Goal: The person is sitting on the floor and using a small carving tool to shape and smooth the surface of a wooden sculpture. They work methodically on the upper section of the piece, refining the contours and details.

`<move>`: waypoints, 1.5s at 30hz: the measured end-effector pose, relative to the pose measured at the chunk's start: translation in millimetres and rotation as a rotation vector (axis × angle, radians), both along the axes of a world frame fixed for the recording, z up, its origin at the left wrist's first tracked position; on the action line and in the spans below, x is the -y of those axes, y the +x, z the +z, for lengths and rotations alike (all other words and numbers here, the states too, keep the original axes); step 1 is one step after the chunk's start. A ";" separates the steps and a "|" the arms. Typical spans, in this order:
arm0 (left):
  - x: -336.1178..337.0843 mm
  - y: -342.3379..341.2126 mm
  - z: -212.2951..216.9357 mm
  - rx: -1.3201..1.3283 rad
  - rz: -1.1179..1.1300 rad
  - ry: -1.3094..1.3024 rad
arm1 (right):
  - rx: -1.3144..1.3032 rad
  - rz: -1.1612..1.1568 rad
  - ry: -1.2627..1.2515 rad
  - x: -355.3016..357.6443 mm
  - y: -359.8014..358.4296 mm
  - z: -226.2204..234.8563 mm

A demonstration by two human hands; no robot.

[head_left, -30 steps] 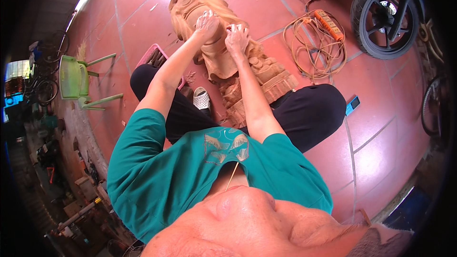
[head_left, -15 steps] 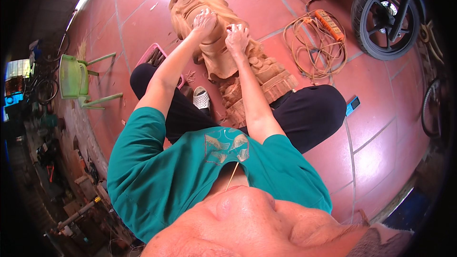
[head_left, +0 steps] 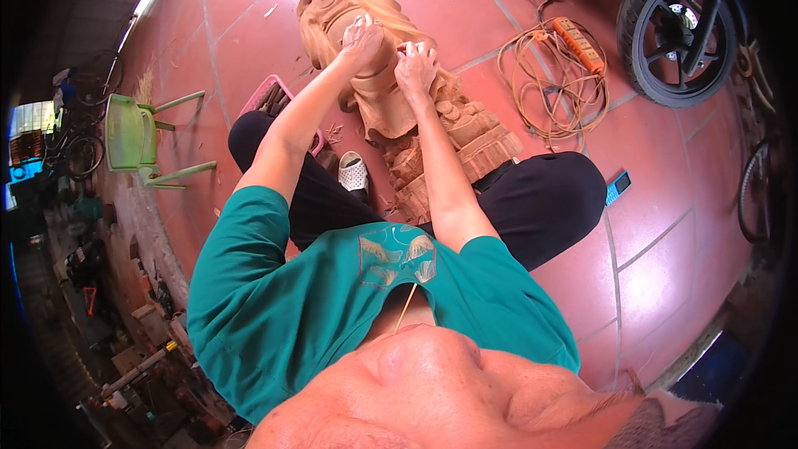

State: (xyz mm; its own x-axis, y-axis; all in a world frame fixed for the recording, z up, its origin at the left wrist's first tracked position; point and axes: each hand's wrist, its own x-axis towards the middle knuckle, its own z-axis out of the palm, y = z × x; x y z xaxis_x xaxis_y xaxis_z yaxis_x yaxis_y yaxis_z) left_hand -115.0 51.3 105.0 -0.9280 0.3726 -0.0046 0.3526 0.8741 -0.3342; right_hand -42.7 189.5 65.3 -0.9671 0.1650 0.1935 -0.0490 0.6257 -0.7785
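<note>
A large carved wooden statue lies on the red tiled floor between my legs, its top pointing away from me. My left hand is clasped over the statue's upper part, fingers curled around the carving. Just to its right, my right hand presses against the statue's middle with bent fingers. Whether it holds a small tool or a piece of paper is too small to tell. A thin stick hangs from my mouth over my teal shirt.
A pink basket and a white sandal lie by my left leg. A green plastic chair lies tipped at the left. An orange power strip with coiled cable, a motorcycle wheel and a small blue flat object are at the right.
</note>
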 end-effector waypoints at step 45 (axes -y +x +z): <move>25.1 -9.3 1.4 -0.036 -0.025 0.245 | 0.012 -0.018 0.073 1.1 -4.0 -3.7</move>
State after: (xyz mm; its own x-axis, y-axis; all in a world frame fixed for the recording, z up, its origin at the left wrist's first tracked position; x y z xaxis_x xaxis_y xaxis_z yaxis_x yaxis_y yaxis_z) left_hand -124.2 26.3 106.4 -0.9165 0.3810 0.1215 0.3665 0.9218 -0.1264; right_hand -46.7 188.4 61.6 -0.9664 0.1678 0.1945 -0.0288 0.6815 -0.7313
